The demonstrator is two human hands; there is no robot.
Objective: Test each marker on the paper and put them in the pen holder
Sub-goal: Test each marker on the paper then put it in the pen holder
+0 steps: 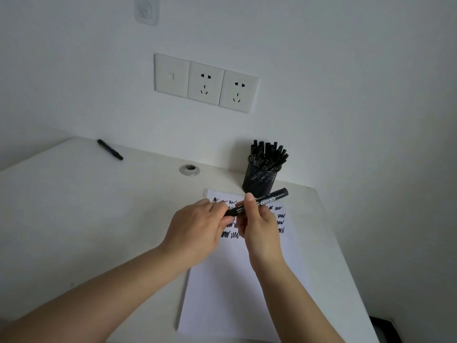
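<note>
Black marker (257, 203), a thick-barrelled felt pen, sits pinched between both hands above the scribbled sheet, tilted up to the right. Right hand (259, 226) curls thumb and fingers around the middle of the barrel; left hand (197, 224) closes its fingertips on the lower left end, where the cap would sit, though whether the cap is on or off cannot be told. Judging by this grip, the step in hand is capping or uncapping. The next move calls for either a stroke on bare paper or a short lift to the holder behind.

White sheet of paper (222, 293) lies under the hands, its upper part covered in rows of black zigzag test marks. Black mesh pen holder (259, 180) stands just beyond the sheet, packed with black markers. One more black pen (110, 149) lies well apart at the white desk's (74, 219) far left corner. A pale label runs along the held marker's barrel; its print is too small to read.
</note>
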